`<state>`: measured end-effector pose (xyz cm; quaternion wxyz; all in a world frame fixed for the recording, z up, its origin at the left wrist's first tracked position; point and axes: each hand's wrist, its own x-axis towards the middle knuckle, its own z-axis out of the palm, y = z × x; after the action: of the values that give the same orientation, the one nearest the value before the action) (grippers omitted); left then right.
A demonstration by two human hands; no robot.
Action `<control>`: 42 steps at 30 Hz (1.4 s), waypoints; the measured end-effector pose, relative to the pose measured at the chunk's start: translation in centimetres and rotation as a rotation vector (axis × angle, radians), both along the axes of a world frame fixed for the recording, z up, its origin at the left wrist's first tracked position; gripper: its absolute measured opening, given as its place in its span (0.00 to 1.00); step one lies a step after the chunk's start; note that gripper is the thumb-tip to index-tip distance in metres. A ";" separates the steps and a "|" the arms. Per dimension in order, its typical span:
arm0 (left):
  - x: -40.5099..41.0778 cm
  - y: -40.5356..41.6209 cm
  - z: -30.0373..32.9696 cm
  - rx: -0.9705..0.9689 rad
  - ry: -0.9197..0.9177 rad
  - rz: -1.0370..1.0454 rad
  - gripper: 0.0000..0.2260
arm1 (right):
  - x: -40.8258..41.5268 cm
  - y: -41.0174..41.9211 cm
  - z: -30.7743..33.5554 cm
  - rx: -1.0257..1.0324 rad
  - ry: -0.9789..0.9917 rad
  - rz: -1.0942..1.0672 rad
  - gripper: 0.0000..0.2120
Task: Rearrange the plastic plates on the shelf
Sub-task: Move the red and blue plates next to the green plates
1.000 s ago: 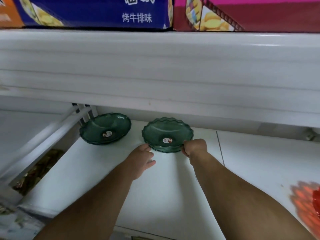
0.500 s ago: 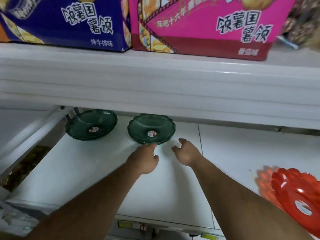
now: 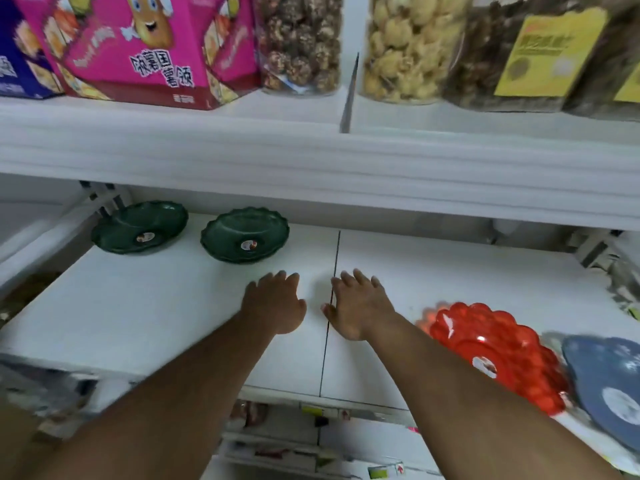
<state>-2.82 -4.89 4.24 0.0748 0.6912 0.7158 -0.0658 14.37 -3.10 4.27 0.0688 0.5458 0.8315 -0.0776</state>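
Observation:
Two dark green scalloped plates stand side by side at the back left of the white shelf (image 3: 173, 317): one at the far left (image 3: 140, 226) and one to its right (image 3: 245, 234). A red scalloped plate (image 3: 491, 351) lies at the right front, with a grey-blue plate (image 3: 609, 386) beside it at the frame's edge. My left hand (image 3: 275, 304) and my right hand (image 3: 358, 306) hover over the shelf's middle, fingers spread, holding nothing. Both are in front of the right green plate and apart from it.
The upper shelf's thick white edge (image 3: 311, 168) overhangs the plates. On it stand a pink snack box (image 3: 145, 50), a blue box (image 3: 17, 64) and clear jars of snacks (image 3: 405, 46). A seam (image 3: 334, 271) splits the lower shelf into two boards.
Both hands let go of the right green plate and drew back toward me and to the right. The view swung right, bringing the red and grey-blue plates into sight.

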 end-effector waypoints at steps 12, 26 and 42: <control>10.0 -5.7 1.1 -0.003 -0.047 0.029 0.30 | 9.5 -6.6 1.0 -0.039 0.052 -0.048 0.35; 24.0 -11.9 0.3 0.067 -0.159 -0.128 0.28 | 23.9 -15.3 1.9 0.002 0.079 -0.277 0.34; 37.8 -15.9 -3.0 0.096 -0.412 0.254 0.27 | 47.1 -18.2 -2.6 0.195 0.238 -0.414 0.22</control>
<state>35.00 -20.77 1.26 0.1941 0.5974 0.7688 0.1203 61.48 -21.32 1.71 -0.1000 0.6955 0.7078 -0.0731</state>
